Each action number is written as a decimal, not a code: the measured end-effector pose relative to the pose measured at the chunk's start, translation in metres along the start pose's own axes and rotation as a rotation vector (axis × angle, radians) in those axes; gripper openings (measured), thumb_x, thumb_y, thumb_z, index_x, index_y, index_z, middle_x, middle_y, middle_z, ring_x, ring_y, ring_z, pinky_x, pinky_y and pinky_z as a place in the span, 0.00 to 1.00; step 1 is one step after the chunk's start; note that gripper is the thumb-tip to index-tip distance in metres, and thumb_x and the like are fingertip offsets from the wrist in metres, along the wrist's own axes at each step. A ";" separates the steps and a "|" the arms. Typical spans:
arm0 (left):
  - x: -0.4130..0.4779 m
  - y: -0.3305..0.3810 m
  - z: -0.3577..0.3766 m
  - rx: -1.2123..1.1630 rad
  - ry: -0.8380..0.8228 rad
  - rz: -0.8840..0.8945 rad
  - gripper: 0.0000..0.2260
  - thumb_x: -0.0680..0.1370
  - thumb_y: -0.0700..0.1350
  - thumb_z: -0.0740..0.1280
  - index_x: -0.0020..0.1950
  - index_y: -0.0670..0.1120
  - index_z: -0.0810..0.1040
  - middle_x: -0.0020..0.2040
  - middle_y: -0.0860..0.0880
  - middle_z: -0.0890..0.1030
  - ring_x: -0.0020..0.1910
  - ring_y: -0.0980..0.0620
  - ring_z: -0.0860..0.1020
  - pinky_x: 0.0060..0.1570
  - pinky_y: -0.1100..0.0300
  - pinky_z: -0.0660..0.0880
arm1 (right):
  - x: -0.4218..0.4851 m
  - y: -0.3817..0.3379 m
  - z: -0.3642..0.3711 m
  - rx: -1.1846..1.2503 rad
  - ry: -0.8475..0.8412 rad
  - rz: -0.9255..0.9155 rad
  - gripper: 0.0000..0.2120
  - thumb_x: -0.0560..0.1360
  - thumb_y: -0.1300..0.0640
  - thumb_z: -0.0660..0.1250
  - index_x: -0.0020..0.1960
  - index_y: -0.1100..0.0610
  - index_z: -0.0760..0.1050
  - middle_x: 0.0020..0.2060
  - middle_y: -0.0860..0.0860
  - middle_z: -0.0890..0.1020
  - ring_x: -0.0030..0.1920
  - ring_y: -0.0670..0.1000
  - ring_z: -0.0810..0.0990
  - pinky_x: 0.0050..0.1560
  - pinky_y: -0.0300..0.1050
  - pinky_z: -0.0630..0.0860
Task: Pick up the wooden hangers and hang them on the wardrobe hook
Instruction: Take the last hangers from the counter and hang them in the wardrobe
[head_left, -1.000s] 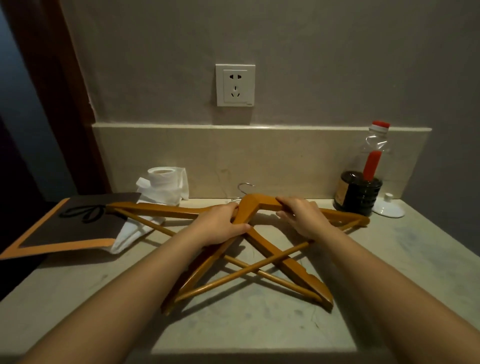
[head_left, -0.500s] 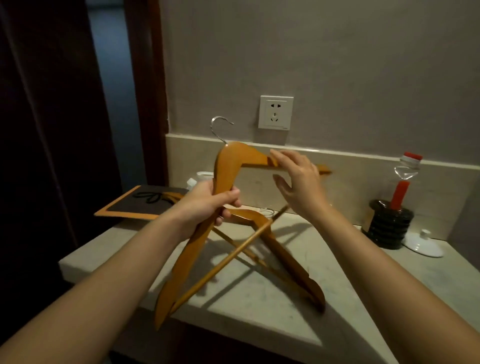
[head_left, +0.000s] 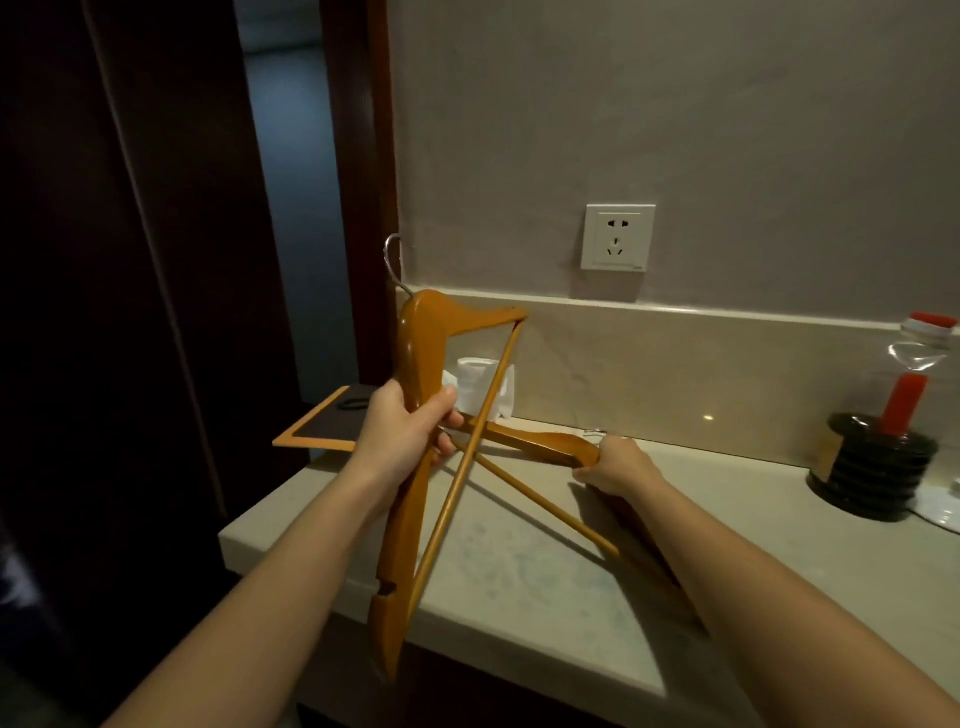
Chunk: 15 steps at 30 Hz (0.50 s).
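My left hand (head_left: 402, 434) grips one arm of a wooden hanger (head_left: 415, 353) and holds it tilted above the counter's left end, its metal hook (head_left: 392, 260) pointing up by the dark door frame. A second wooden hanger (head_left: 540, 441) lies flat on the stone counter (head_left: 519, 571). My right hand (head_left: 615, 465) is down on the neck of this second hanger, fingers curled around the wood. My right forearm hides that hanger's near arm. No wardrobe hook is in view.
A toilet paper roll (head_left: 475, 384) and a dark orange-edged card (head_left: 332, 421) sit at the counter's back left. A clear bottle with a red cap (head_left: 906, 395) stands in a black ribbed holder (head_left: 878, 467) at the right. A wall socket (head_left: 618, 236) is above.
My right hand let go of the raised hanger and dropped onto the second hanger on the counter. My left hand moved the first hanger left. The view turned further left.
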<state>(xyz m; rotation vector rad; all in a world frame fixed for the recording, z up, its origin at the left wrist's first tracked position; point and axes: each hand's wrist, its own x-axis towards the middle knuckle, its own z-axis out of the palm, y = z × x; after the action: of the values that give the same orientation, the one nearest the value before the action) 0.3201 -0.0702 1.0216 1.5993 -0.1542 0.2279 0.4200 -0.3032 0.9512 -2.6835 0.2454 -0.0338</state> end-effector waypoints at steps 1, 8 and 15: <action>0.002 -0.002 -0.003 0.005 -0.009 0.005 0.09 0.78 0.46 0.63 0.53 0.42 0.75 0.36 0.49 0.80 0.27 0.58 0.77 0.27 0.66 0.74 | 0.003 -0.001 0.004 -0.013 0.024 0.023 0.21 0.72 0.48 0.70 0.60 0.57 0.71 0.48 0.54 0.77 0.48 0.53 0.78 0.43 0.43 0.73; 0.010 -0.020 -0.021 0.065 -0.080 0.048 0.04 0.78 0.46 0.63 0.49 0.47 0.75 0.35 0.50 0.81 0.26 0.58 0.77 0.27 0.66 0.74 | 0.006 -0.009 0.003 -0.054 -0.002 0.084 0.14 0.73 0.50 0.68 0.55 0.57 0.73 0.45 0.53 0.76 0.47 0.53 0.75 0.47 0.45 0.72; 0.014 -0.026 -0.030 0.052 -0.126 0.045 0.05 0.78 0.46 0.64 0.49 0.45 0.74 0.36 0.49 0.81 0.27 0.58 0.76 0.28 0.65 0.75 | 0.005 -0.001 -0.016 0.220 0.036 0.185 0.19 0.70 0.53 0.73 0.54 0.60 0.70 0.43 0.56 0.77 0.48 0.56 0.79 0.51 0.49 0.78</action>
<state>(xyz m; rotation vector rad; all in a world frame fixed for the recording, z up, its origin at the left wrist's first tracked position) 0.3380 -0.0386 1.0009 1.6641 -0.2836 0.1670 0.4237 -0.3097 0.9663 -2.4331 0.4713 -0.0491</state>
